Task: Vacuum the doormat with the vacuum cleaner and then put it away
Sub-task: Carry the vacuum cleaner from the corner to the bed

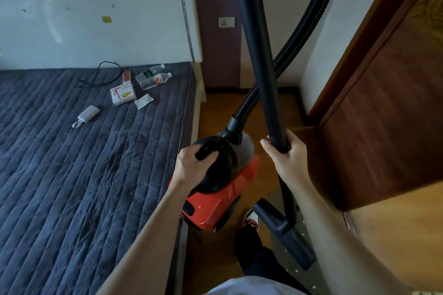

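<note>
The left hand has its fingers curled round the black handle on top of the vacuum, a red body with a black dome. It sits in the narrow strip of wooden floor just beside the bed; whether it rests on the floor or hangs clear cannot be told. The right hand grips the black tube, fingers wrapped round it low down, with the tube tilted up and to the left out of the top of the view. Below that hand the tube runs down to the nozzle, which lies over a grey mat flecked with pale bits, near a red and white shoe. The ribbed hose rises from the front of the vacuum, crosses behind the tube and climbs to the upper right. To the right stands a dark wooden door. On the bed's grey quilt, near the white headboard, lie two plastic bottles, a white box, a black cable and a white power bank. A wall socket sits beside the headboard, left of the tube.
</note>
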Demonstrator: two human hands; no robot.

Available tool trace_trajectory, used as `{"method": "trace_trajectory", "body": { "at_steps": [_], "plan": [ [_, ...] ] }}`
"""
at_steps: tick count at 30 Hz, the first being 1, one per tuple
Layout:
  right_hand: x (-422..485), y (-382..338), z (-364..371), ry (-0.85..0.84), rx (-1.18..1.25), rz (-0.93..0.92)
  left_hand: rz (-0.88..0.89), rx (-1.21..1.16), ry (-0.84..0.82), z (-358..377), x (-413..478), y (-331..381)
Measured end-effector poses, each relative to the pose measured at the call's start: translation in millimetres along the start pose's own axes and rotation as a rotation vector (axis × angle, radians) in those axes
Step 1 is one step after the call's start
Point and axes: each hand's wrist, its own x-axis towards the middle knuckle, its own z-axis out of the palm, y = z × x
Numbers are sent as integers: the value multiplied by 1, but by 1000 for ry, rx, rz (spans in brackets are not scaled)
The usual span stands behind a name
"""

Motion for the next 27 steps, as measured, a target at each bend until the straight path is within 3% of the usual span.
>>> {"method": "trace_trajectory", "body": {
  "at_steps": [11, 27],
  "plan": [
    [211, 28, -13, -112, 48, -5, -26, 14, 39, 61, 184, 62],
    [397, 61, -10, -56, -21, -57, -14, -65, 30, 121, 378, 109]
  ]
}}
